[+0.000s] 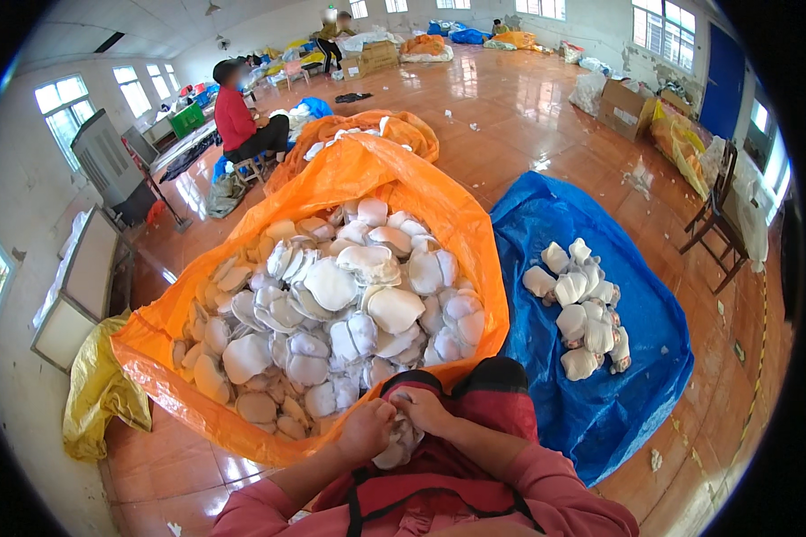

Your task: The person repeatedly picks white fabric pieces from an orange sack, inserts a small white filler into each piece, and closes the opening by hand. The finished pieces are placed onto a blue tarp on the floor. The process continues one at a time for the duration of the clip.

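In my lap, both hands meet over a small bundle of white, rounded fabric pieces. My left hand is closed on its upper left side. The curled fingers of my right hand grip it from the right, close against the left. My hands partly cover the bundle, so its exact kind is unclear. Just beyond them, a large orange sack lies spread wide, heaped with loose white rounded pads. To the right, several bundled white pads rest on a blue plastic sheet.
Yellow sacking lies at the left beside a white panel. A wooden chair stands at the far right. Beyond the orange sack, a person in red sits on a stool. Cardboard boxes stand by the right wall.
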`<act>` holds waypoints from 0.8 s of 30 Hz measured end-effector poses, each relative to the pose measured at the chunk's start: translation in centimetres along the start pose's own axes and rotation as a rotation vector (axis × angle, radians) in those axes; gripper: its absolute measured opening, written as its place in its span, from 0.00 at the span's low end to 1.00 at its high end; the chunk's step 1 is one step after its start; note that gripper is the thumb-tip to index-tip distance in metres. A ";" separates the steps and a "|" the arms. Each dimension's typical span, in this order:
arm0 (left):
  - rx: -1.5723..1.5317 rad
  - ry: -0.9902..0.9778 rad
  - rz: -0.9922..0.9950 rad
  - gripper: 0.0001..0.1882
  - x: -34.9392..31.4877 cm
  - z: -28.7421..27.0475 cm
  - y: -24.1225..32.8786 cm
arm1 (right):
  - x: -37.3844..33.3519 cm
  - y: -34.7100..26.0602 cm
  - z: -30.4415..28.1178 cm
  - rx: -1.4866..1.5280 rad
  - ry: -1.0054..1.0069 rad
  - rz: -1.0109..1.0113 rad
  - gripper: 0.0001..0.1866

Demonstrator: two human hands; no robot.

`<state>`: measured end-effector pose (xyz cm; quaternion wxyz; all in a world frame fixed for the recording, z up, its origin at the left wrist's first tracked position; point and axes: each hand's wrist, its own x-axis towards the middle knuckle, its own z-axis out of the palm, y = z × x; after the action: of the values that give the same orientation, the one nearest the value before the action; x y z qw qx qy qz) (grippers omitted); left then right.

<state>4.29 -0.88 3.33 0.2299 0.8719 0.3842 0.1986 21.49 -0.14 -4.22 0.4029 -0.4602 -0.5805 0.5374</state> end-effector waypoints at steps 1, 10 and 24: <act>-0.019 0.027 -0.016 0.04 -0.2 0.3 0.1 | -0.1 0.0 0.1 0.023 0.007 -0.010 0.12; -0.035 0.039 -0.030 0.12 -0.6 1.1 0.3 | -0.3 -0.3 0.3 0.108 -0.027 -0.039 0.13; 0.044 0.150 -0.100 0.14 0.1 1.7 2.1 | -0.2 -1.0 -0.6 0.041 0.002 -0.050 0.13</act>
<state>6.42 -2.47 3.15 0.1909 0.8391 0.4477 0.2430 21.97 -0.14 -3.21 0.4263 -0.4376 -0.5803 0.5386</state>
